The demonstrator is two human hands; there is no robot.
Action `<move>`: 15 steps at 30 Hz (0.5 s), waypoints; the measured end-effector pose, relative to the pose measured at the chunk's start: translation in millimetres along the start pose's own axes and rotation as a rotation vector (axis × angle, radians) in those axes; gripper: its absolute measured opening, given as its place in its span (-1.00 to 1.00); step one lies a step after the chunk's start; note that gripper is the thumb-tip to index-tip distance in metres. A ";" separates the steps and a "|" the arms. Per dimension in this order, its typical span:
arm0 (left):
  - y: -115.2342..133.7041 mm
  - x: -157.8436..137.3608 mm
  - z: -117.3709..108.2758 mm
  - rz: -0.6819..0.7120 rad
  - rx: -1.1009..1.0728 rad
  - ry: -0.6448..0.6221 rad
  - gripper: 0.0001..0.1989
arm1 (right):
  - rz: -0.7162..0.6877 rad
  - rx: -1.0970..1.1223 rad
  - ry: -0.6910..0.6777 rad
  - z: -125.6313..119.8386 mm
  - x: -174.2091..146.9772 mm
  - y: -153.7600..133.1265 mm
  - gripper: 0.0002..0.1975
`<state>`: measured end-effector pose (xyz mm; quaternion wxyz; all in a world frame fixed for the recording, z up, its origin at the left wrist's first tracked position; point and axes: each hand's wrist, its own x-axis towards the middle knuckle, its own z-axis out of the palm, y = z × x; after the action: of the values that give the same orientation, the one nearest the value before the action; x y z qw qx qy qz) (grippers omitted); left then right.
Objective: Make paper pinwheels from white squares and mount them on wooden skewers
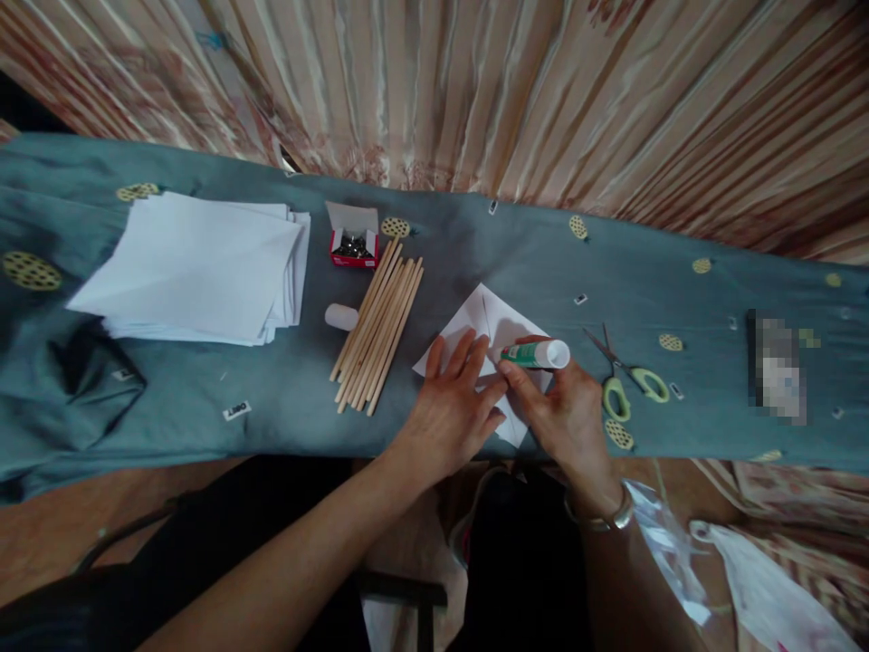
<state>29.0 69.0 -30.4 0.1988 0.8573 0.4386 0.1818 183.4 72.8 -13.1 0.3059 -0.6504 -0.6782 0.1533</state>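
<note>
A white sheet of paper (479, 312), cut or folded into a pointed shape, lies on the cloth-covered table in front of me. My left hand (452, 403) rests flat on its left part with the fingers spread. In my right hand (567, 407) is a green and white glue stick (533, 354), held tilted over the paper with its white base toward the right. Its tip is low at the paper's middle; whether it touches cannot be made out. A white cap (341, 316) lies to the left, beside a bundle of thin wooden sticks (378, 330).
At the left is a stack of white paper (196, 272). An open red box of small metal pins (354, 244) stands behind the sticks. Scissors with green handles (628, 376) lie open at the right, and a blurred item (779, 371) sits farther right. Curtains (441, 91) hang behind the table.
</note>
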 end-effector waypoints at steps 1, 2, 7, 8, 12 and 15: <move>0.1 0.0 0.0 0.001 -0.003 0.002 -0.61 | -0.006 -0.007 -0.002 -0.2 0.5 -0.1 -0.72; 0.2 0.0 -0.1 0.001 -0.006 0.002 -0.61 | -0.011 -0.013 -0.001 -0.3 0.8 0.0 -0.72; 0.3 -0.3 -0.2 0.009 -0.015 0.006 -0.62 | -0.030 -0.032 -0.014 0.0 1.3 1.1 -0.72; 0.2 -0.4 -0.1 0.011 -0.017 0.008 -0.62 | -0.035 -0.033 -0.017 -0.1 1.4 1.1 -0.72; 0.0 -1.0 0.8 0.013 -0.019 0.013 -0.62 | -0.053 -0.042 -0.022 -0.5 1.7 0.4 -0.73; 0.0 -1.1 1.8 0.011 -0.024 0.013 -0.64 | -0.069 -0.039 -0.024 -0.6 1.7 0.2 -0.73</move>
<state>29.2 67.7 -32.1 0.2054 0.8560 0.4330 0.1938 184.0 74.4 -12.4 0.2902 -0.6305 -0.7067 0.1373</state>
